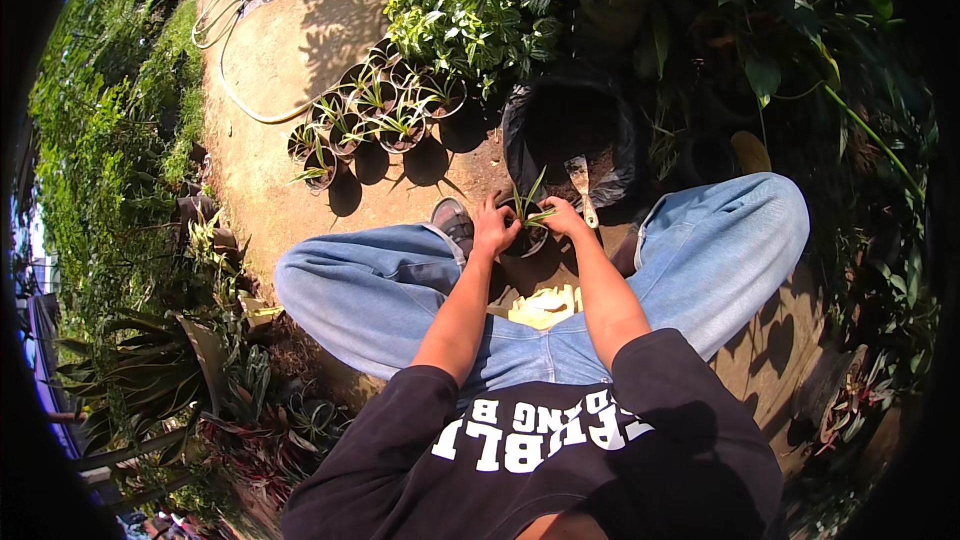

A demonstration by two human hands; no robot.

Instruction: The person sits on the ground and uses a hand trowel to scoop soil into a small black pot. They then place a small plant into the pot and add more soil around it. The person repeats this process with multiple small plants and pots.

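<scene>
Pot (pixel 522 243): dark, round, centre of frame, on the ground between the person's legs; soil not clearly visible past the hands.
Plant (pixel 530 204): narrow green leaves, paler edges, rising from the pot, some leaning right.
Left hand (pixel 494 228): at the pot's left rim, fingers part-bent; cannot tell if it grips.
Right hand (pixel 565 218): at the right rim beside the leaves, fingers bent inward; grip also cannot be told.
Bin (pixel 516 130): wide, black-lined, just above centre; brown soil (pixel 592 162) inside, upper part in deep shade.
Trowel (pixel 578 178): in the bin's lower right, blade dirty, pale handle toward the right hand.
Pot group (pixel 402 132): upper left of centre, dark pots close together, similar spiky plants inside, shadows falling below them.
Ground (pixel 270 180): tan, sunlit at left, shaded at lower right.
Hose (pixel 228 65): pale, looped at upper left, running down to the pot group.
Bush (pixel 460 5): leafy, bright green, top centre.
Yellow item (pixel 545 307): crumpled, between the legs, below the pot; kind unclear.
Person: seated, jeans (pixel 365 285), black shirt (pixel 550 450) with white lettering.
Room: outdoors, greenery (pixel 110 110) down the left edge, darker foliage (pixel 850 90) at right.
</scene>
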